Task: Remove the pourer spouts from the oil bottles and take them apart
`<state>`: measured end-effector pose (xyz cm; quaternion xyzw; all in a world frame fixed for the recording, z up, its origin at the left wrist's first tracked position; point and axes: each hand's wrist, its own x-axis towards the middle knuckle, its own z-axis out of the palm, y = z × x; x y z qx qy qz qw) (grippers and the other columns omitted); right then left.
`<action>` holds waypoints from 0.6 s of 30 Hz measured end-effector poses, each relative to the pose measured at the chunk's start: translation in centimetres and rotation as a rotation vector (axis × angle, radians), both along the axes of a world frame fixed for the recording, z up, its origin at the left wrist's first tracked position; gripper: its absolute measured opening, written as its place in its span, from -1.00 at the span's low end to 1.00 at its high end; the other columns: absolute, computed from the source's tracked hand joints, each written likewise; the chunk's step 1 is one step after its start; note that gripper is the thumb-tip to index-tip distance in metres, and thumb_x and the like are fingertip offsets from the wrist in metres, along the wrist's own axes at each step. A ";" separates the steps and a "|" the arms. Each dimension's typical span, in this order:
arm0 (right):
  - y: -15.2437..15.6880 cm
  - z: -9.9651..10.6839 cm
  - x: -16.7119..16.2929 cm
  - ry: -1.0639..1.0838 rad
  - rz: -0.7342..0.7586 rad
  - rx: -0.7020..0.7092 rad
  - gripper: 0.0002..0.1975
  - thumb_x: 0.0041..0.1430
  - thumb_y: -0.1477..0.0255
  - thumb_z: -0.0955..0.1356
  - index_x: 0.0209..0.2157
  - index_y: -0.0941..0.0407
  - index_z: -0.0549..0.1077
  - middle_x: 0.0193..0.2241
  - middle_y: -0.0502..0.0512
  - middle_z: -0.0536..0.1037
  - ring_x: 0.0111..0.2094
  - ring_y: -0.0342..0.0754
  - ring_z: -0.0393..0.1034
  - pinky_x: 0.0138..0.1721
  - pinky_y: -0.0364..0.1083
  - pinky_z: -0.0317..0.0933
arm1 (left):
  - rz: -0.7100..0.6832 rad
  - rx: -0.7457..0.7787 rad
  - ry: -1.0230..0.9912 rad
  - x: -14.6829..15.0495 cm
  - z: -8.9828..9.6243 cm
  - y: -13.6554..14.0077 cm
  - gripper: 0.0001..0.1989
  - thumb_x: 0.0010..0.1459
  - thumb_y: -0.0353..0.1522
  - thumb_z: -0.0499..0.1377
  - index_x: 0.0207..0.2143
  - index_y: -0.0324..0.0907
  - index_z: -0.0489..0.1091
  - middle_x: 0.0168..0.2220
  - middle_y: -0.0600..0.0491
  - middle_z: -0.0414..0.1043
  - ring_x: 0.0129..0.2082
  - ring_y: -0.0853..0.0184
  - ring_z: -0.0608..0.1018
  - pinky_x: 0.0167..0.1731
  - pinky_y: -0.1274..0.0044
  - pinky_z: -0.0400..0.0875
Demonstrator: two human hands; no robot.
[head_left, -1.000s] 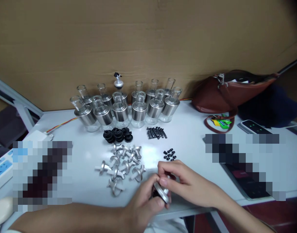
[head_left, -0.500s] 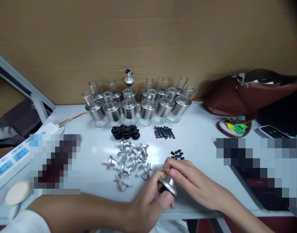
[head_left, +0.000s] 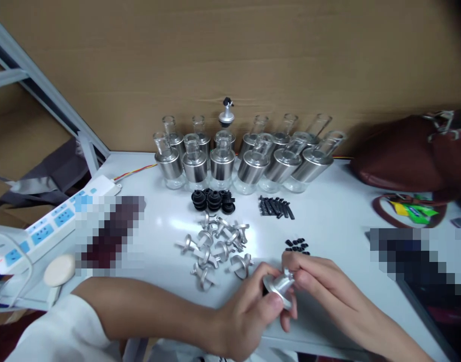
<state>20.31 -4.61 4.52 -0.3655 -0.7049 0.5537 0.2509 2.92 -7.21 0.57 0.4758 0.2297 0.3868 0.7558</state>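
My left hand [head_left: 253, 306] grips a silver metal bottle pourer [head_left: 281, 290] by its round flange, with part of a dark stopper showing beneath. The thumb lies over the flange's near side. At the pourer's narrow end, my right hand [head_left: 320, 279] has thumb and forefinger pinched together; whether a small part sits between them is hidden. Left of the hands lies a loose pile of silver pourer tops [head_left: 220, 246]. Black ribbed stoppers [head_left: 214, 200] are heaped behind that pile. Small black caps [head_left: 298, 245] lie just beyond my right hand, and black flat strips [head_left: 277, 207] farther back.
Several glass bottles with steel sleeves [head_left: 222, 163] stand in two rows at the back; a complete pourer [head_left: 226, 116] tops one. A power strip [head_left: 57, 221] and a cream round object [head_left: 59, 269] are left. A brown bag [head_left: 403, 151] and candy wrappers [head_left: 415, 211] lie right.
The camera view has swung, so the table things appear farther right. The pourer in my left hand has tipped, its narrow end now leaning toward my right fingers.
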 end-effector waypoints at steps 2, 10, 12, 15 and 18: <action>0.3 -0.1 -0.1 -0.043 -0.034 0.127 -0.55 0.41 0.17 0.10 -0.51 0.08 0.27 -0.61 -0.04 0.49 -0.56 -0.15 0.35 -0.41 -0.15 0.15 | -0.023 0.034 0.067 -0.1 0.1 0.0 -0.45 0.21 0.12 -0.07 -0.25 -0.22 0.16 -0.38 0.03 0.25 -0.46 0.40 0.35 -0.36 0.46 0.26; 1.1 0.1 -0.7 -0.196 -0.073 0.402 -0.55 0.41 0.28 0.13 -0.58 0.10 0.24 -0.67 -0.08 0.35 -0.60 -0.19 0.22 -0.48 -0.18 0.07 | -0.019 0.066 0.143 -0.2 0.1 -0.1 -0.46 0.22 0.12 -0.10 -0.28 -0.20 0.12 -0.40 0.05 0.23 -0.46 0.40 0.38 -0.41 0.50 0.33; 0.9 0.1 -0.5 -0.235 -0.085 0.362 -0.59 0.37 0.20 0.18 -0.53 0.09 0.24 -0.63 -0.09 0.36 -0.59 -0.19 0.22 -0.50 -0.20 0.09 | -0.004 0.116 0.155 -0.2 0.0 0.0 -0.47 0.24 0.12 -0.12 -0.28 -0.20 0.13 -0.45 0.08 0.22 -0.49 0.42 0.36 -0.46 0.53 0.31; 0.6 0.2 -0.3 -0.314 -0.050 0.286 -0.62 0.27 0.07 0.25 -0.43 0.08 0.29 -0.56 -0.09 0.39 -0.54 -0.17 0.25 -0.48 -0.20 0.15 | -0.018 0.186 0.200 -0.4 -0.2 0.2 -0.42 0.22 0.14 -0.13 -0.28 -0.21 0.18 -0.48 0.10 0.19 -0.54 0.44 0.31 -0.55 0.57 0.23; 0.3 0.2 -0.4 -0.299 0.008 0.276 -0.56 0.28 0.05 0.22 -0.51 0.09 0.24 -0.58 -0.09 0.35 -0.55 -0.19 0.24 -0.50 -0.21 0.15 | -0.062 0.209 0.223 -0.5 -0.2 0.3 -0.40 0.18 0.16 -0.09 -0.29 -0.23 0.21 -0.50 0.10 0.18 -0.57 0.47 0.27 -0.60 0.59 0.16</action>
